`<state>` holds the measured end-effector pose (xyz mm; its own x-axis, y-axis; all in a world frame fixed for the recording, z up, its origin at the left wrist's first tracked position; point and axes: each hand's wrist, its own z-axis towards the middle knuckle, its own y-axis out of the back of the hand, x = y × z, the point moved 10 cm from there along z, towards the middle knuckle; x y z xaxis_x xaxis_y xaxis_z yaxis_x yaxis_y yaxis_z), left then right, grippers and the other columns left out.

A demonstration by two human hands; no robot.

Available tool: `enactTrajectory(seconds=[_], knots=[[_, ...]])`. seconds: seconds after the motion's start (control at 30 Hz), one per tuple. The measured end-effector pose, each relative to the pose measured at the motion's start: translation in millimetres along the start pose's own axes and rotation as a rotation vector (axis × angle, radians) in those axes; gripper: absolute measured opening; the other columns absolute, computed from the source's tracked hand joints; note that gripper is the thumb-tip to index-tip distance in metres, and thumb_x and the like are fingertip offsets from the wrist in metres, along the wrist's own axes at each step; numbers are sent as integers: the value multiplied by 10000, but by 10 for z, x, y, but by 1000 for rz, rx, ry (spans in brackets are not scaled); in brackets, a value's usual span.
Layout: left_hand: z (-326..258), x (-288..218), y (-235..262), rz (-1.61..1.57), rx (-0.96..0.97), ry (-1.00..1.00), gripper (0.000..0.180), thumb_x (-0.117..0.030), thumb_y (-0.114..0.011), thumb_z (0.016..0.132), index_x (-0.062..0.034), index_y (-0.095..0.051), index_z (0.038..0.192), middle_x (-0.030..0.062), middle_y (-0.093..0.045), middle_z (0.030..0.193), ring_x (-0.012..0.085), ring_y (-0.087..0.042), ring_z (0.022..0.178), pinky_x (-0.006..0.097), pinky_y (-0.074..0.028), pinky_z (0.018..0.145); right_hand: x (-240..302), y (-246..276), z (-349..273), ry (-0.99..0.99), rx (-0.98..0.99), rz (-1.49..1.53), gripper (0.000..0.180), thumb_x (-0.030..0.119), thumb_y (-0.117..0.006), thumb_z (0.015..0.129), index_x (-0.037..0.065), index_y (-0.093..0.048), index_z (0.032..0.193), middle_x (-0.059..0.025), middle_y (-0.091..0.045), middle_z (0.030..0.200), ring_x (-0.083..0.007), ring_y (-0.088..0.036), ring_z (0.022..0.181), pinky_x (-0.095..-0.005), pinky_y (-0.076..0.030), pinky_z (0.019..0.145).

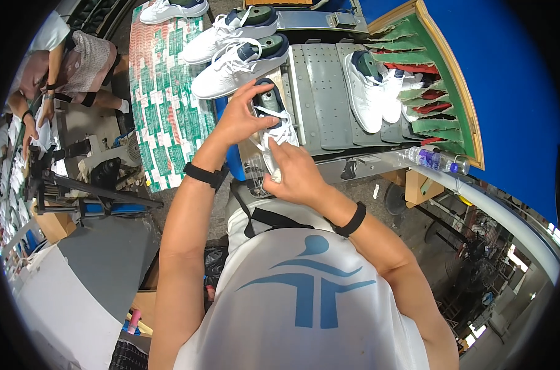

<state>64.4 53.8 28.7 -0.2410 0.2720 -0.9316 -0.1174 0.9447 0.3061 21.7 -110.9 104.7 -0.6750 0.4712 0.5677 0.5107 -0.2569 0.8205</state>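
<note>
A white sneaker (282, 134) with a dark navy collar and white laces stands at the near end of the conveyor, toe toward me. My left hand (241, 116) grips it around the opening, fingers by the heel and thumb across the tongue. My right hand (298, 174) holds its front part, index finger on the lower laces and thumb at the toe. Inside the opening sits a grey-green form. Just left of it, a similar white sneaker (230, 73) lies on its side, with another sneaker (213, 44) behind it.
A metal slat conveyor (322, 92) carries more white sneakers (361, 92) by a green strip curtain (425, 126). A taped table (169, 105) stands left, with a sneaker (174, 11) at its far end. A plastic bottle (431, 159) lies right. Another person (85, 65) works at far left.
</note>
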Motion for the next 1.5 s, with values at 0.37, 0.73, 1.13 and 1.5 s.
enactTrajectory(seconds=[0.37,0.73,1.13,1.5], knots=[[-136,144,142,-166,4,-24,925,-130,-963,789,-181,-552,1616,195,-338,1764,326,-393,1601,462,-399,1273,-1046,104,-150,-483,-135,745,693,275,-736,911,-46,-591,1507,-257,-740,1272,-397,-721,1178,-412,-547,1066],[-1242,1094,201,-712,-386,442,566,-77,-921,849,6,-676,1353,67,-750,1216,167,-710,1053,339,-573,958,-531,-1008,-147,-581,319,847,393,286,-644,1058,-41,-722,1263,-34,-733,997,-99,-643,879,-305,-540,799],[-270,1318,3052,595,-448,288,874,-167,-1008,624,2,-630,1393,226,-738,1294,394,-707,1230,454,-546,1071,-803,-1003,-569,-708,393,816,474,276,-636,1026,-6,-667,1406,-12,-675,943,-111,-600,849,-309,-505,759],[571,1421,2614,485,-427,105,486,-98,-718,897,-22,-722,1377,265,-701,1420,392,-632,1393,431,-468,1187,-1232,-1046,-886,-470,465,706,483,357,-698,1002,-2,-666,1324,-167,-723,944,-252,-692,874,-421,-540,787]])
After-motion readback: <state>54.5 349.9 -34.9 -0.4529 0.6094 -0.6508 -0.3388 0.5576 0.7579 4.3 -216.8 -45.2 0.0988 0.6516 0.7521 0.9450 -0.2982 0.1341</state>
